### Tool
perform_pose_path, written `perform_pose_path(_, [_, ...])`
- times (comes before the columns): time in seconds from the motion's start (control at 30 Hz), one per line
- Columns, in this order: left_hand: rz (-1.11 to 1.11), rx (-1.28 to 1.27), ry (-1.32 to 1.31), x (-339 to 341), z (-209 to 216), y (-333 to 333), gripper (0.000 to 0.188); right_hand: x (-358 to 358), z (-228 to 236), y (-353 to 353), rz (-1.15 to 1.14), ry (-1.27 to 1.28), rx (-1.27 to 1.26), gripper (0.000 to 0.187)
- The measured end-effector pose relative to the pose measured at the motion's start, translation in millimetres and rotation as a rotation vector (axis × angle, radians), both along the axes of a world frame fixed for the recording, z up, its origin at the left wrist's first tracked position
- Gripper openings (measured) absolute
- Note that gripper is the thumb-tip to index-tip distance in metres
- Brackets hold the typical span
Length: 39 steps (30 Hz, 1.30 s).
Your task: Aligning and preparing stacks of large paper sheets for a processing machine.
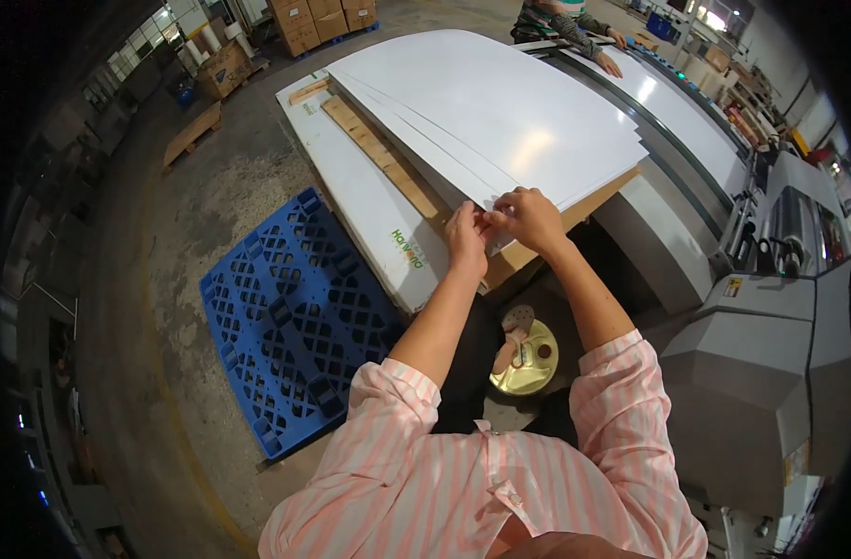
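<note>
Large glossy white sheets [500, 107] lie in a slightly fanned stack in front of me, their edges out of line on the left and right. At the near corner of the stack, my left hand [466, 244] is closed, with its fingertips on the sheet edge. Just right of it, my right hand [530, 220] pinches the same corner from above, thumb and fingers together. The two hands almost touch. How many sheets are between the fingers is hidden.
Under the sheets are wooden slats [379, 154] and a white printed board [388, 224]. A blue plastic pallet [281, 317] lies at left on the floor. To the right stands a grey machine [752, 345]. A yellow drum [540, 359] stands below my hands. Across the stack is another person's hand [609, 65].
</note>
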<state>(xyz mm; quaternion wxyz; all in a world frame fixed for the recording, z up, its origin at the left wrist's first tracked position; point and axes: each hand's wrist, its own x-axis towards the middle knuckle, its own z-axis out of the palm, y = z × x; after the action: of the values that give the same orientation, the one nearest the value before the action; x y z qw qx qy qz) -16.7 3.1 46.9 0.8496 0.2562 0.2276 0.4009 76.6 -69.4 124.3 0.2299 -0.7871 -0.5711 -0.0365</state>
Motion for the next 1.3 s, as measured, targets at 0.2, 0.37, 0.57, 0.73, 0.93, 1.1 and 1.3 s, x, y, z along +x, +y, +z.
perform_pose_path(0.2, [-0.015,0.087,0.001,-3,-1,-4,0.029,21,-12,9,0.014,0.57,-0.111,0.032])
perform_pose_path(0.37, [0.002,0.042,0.108,-1,-12,-1,0.042,32,-29,15,-0.015,0.801,-0.091,0.035])
perform_pose_path(0.57, [0.085,0.155,0.235,-1,-16,-4,0.053,14,-9,11,-0.134,0.389,-0.168,0.024])
perform_pose_path(0.73, [0.228,0.429,0.363,6,-8,-10,0.04,22,-6,2,0.058,-0.06,0.133,0.028])
perform_pose_path(0.93, [0.038,0.183,0.155,-2,-3,-13,0.018,12,47,2,-0.157,0.09,0.406,0.023])
perform_pose_path(1.1, [0.033,0.344,0.254,4,-7,-14,0.016,1,24,-4,0.01,-0.125,0.333,0.017])
perform_pose_path(1.3, [0.005,0.258,0.192,-6,-1,-19,0.016,-2,-17,-6,0.06,-0.106,0.056,0.026])
